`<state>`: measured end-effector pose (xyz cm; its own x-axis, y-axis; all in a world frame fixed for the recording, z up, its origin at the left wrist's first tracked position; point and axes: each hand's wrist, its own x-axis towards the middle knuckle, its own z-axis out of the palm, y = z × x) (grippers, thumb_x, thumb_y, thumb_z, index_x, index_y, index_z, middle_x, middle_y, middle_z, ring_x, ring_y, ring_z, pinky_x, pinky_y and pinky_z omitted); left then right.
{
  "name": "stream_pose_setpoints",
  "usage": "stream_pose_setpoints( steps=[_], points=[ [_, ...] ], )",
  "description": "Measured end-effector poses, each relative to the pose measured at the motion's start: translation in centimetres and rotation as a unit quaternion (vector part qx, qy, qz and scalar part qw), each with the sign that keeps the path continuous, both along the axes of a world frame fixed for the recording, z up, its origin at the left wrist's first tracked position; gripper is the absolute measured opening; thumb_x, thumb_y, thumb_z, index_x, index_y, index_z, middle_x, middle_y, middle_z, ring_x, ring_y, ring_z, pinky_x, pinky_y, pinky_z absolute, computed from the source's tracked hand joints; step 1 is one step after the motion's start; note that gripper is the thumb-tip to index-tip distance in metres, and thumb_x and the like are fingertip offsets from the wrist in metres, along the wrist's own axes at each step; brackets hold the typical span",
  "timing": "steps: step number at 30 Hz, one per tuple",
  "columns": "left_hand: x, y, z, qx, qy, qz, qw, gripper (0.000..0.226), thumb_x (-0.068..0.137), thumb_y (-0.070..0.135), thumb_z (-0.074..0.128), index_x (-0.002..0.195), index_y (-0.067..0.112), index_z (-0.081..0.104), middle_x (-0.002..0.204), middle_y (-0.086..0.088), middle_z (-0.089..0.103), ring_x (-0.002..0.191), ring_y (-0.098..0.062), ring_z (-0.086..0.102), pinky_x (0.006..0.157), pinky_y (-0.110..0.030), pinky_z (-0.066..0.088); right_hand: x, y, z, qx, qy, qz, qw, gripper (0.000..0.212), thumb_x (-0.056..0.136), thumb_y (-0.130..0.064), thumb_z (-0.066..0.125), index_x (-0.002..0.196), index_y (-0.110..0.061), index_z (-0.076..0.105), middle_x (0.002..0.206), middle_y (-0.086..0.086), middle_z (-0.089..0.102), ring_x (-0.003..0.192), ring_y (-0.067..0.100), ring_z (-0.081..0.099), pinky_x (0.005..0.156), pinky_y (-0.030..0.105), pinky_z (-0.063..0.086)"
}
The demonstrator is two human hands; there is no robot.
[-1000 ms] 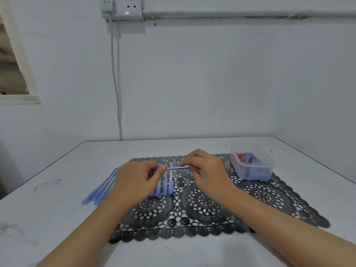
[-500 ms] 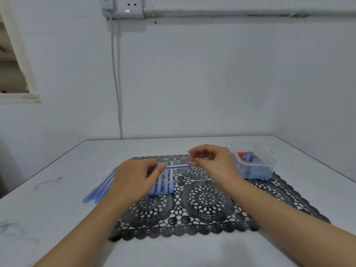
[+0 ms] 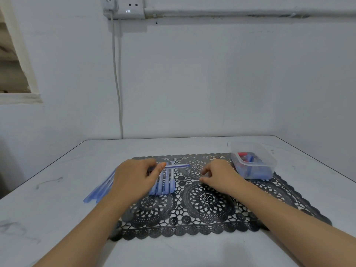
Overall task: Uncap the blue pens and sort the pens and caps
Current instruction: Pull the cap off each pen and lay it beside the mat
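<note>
My left hand (image 3: 133,180) grips a blue pen (image 3: 177,166) that lies crosswise above the black lace mat (image 3: 210,224), its free end pointing right. My right hand (image 3: 219,175) hovers just right of that end, apart from the pen, with its fingers curled; anything inside them is hidden. Under the held pen, several blue pens (image 3: 163,185) lie side by side on the mat. More blue pens (image 3: 97,191) lie bunched on the table left of the mat, partly behind my left hand.
A clear plastic tub (image 3: 269,166) with blue and red pieces inside stands on the mat's far right corner. The white table (image 3: 48,218) meets a wall at the back, where a cable (image 3: 117,83) hangs from a socket.
My right hand let go of the pen's end and drew away to the right and toward me. My left hand still holds the pen in about the same place.
</note>
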<state>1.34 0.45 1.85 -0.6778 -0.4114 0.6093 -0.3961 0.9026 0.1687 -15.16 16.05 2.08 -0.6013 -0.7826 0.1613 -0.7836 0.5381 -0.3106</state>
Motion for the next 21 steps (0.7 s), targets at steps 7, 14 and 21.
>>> stream_pose_setpoints(
  steps=[7, 14, 21],
  points=[
    [-0.1, -0.1, -0.2, -0.002, 0.002, 0.0, 1.0, 0.049, 0.091, 0.057, 0.034, 0.058, 0.023, 0.046, 0.048, 0.003, 0.05, 0.049, -0.004, 0.046, 0.047, -0.023, 0.028, -0.3, 0.0, 0.0, -0.004, -0.005, -0.012, 1.0, 0.015, 0.086, -0.015, 0.062, 0.096, -0.015, 0.074, 0.098, 0.001, 0.071, 0.093, 0.012, 0.062, 0.084, 0.022, 0.045],
    [-0.1, -0.3, -0.3, -0.011, 0.014, -0.003, 1.0, 0.055, 0.089, 0.062, 0.03, 0.059, 0.019, 0.049, 0.045, 0.003, 0.047, 0.046, -0.004, 0.045, 0.045, -0.022, 0.028, 0.5, -0.3, 0.3, -0.167, -0.083, -0.002, 0.982, 0.014, 0.089, -0.017, 0.061, 0.098, -0.016, 0.072, 0.086, -0.003, 0.067, 0.073, 0.002, 0.055, 0.066, 0.012, 0.039],
    [-0.2, -0.2, -0.3, -0.01, 0.015, -0.008, 1.0, 0.058, 0.081, 0.066, 0.02, 0.058, 0.021, 0.048, 0.047, 0.004, 0.05, 0.047, -0.002, 0.045, 0.045, -0.02, 0.026, 1.5, -0.3, 0.6, -0.284, -0.212, 0.022, 0.935, 0.013, 0.087, -0.01, 0.063, 0.09, -0.018, 0.073, 0.066, -0.007, 0.063, 0.061, 0.006, 0.056, 0.064, 0.022, 0.052]
  ],
)
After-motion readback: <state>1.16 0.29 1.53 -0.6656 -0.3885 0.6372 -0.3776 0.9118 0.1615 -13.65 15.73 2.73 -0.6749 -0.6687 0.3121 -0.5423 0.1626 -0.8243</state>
